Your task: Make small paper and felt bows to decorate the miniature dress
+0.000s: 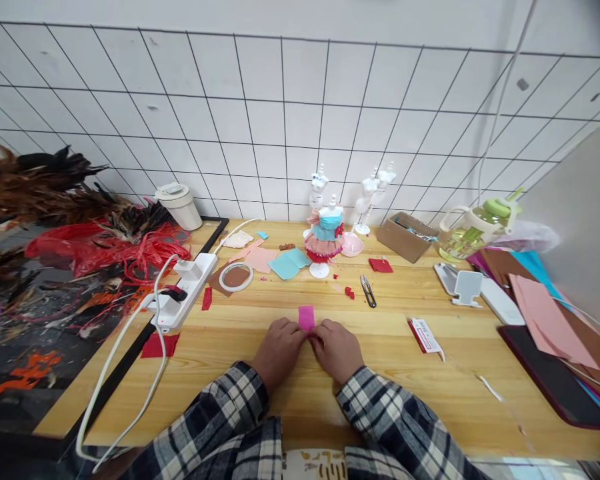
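Both of my hands rest on the wooden table [390, 393] near its front edge, pinching a small pink piece of felt [307, 317] between them. My left hand [279, 349] grips the felt's lower left edge with its fingers curled. My right hand [336, 348] grips the lower right edge the same way. The felt stands up above my fingertips. Beyond it, a small mannequin [325, 237] wears a blue and pink ruffled dress.
Small snips [368, 291] and red felt scraps [381, 265] lie past my hands. A white power strip [184, 291] with its cable sits at left, near a round ring [236, 277]. A cardboard box [405, 237], a green-lidded bottle [473, 230] and coloured sheets [550, 313] fill the right.
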### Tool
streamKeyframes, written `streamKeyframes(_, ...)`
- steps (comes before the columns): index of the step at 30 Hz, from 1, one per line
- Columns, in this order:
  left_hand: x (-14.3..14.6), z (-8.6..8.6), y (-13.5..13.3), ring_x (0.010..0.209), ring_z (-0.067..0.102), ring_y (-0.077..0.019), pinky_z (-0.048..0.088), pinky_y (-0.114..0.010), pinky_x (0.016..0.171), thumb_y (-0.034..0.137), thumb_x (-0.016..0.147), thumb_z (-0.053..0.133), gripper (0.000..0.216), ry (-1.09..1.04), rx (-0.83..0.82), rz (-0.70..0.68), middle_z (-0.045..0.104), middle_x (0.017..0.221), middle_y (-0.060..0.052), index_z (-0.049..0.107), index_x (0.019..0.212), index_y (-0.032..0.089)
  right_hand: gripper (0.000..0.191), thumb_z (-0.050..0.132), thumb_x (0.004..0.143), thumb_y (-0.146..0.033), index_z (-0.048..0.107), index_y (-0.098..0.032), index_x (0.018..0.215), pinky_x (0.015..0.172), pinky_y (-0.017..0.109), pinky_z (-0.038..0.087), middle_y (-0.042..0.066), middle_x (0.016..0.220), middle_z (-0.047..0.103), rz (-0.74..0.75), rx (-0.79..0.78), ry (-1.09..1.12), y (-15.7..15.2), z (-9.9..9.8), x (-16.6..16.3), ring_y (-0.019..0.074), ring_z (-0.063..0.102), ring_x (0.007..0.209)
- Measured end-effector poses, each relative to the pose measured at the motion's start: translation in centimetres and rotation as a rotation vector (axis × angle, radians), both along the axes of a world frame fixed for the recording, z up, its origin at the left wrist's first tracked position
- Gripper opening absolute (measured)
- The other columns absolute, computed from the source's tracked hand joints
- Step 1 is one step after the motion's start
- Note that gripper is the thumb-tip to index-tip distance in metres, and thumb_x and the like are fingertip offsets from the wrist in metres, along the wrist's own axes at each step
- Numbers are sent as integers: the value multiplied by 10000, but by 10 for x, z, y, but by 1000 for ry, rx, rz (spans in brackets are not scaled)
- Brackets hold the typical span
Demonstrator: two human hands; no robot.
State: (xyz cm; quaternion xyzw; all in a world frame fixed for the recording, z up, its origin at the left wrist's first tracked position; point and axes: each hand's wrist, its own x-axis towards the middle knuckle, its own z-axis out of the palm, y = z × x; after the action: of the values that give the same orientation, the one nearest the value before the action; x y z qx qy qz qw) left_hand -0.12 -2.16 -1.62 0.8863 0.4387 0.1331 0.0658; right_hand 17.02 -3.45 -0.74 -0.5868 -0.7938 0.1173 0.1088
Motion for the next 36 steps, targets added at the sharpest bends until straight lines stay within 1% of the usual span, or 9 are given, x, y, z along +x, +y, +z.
streamKeyframes(3, 1, 2, 0, 896, 533, -215, 427, -382, 818, 207, 897, 562, 121, -10, 19, 7, 653, 872, -56, 683, 897, 197, 197, 473, 948, -330, 652, -251, 918, 729, 250, 397, 28, 931, 635, -12, -19, 1, -1, 2, 0, 165, 578, 911)
streamKeyframes(7, 1, 2, 0, 963, 525, -217, 420, -390, 870, 187, 900, 552, 123, -43, 58, -6, 660, 988, -62, 674, 886, 182, 224, 453, 958, -342, 658, -270, 1014, 712, 248, 404, 27, 957, 639, -31, -34, 6, -2, 7, 0, 159, 592, 904)
streamKeyframes(12, 0, 0, 0, 892, 532, -215, 428, -380, 840, 193, 911, 528, 142, -36, 14, -20, 659, 880, -49, 668, 926, 186, 219, 472, 948, -329, 679, -256, 948, 738, 253, 408, 27, 936, 650, -24, -51, -10, -1, 9, 0, 162, 595, 921)
streamKeyframes(18, 0, -1, 0, 879, 527, -218, 430, -374, 826, 183, 902, 534, 134, -22, -7, -12, 649, 868, -55, 667, 922, 179, 206, 482, 939, -324, 674, -252, 919, 704, 252, 400, 25, 923, 650, -28, -59, 5, -1, 7, -1, 163, 597, 892)
streamKeyframes(21, 0, -1, 1, 887, 525, -218, 432, -379, 832, 186, 902, 535, 134, -32, 11, -13, 645, 865, -55, 668, 889, 180, 192, 487, 937, -317, 660, -258, 999, 702, 249, 402, 21, 971, 651, -38, -52, 24, -2, 7, -1, 156, 604, 899)
streamKeyframes(23, 0, -1, 1, 937, 522, -219, 427, -386, 869, 166, 898, 535, 137, -58, 40, -17, 648, 945, -65, 671, 906, 180, 209, 477, 944, -323, 651, -263, 1043, 705, 250, 404, 22, 996, 652, -40, -51, 20, -2, 7, -1, 154, 608, 907)
streamKeyframes(25, 0, 0, 0, 961, 521, -218, 425, -388, 884, 155, 897, 532, 147, -71, 49, -26, 646, 989, -72, 671, 935, 182, 216, 469, 949, -332, 662, -259, 1017, 707, 252, 405, 29, 983, 655, -38, -62, -5, -2, 8, -1, 157, 610, 913)
streamKeyframes(30, -1, 0, -1, 874, 530, -216, 431, -378, 821, 182, 910, 522, 148, -38, 9, -14, 655, 879, -54, 662, 958, 190, 226, 464, 952, -342, 672, -254, 942, 682, 256, 398, 29, 937, 657, -39, -66, -37, -1, 10, -1, 160, 613, 888)
streamKeyframes(36, -1, 0, 0, 870, 528, -215, 423, -374, 808, 203, 904, 543, 140, -32, 25, -16, 656, 861, -55, 677, 946, 202, 220, 462, 952, -346, 656, -247, 925, 655, 253, 383, 25, 927, 644, -44, -63, -41, -2, 8, -1, 150, 610, 855)
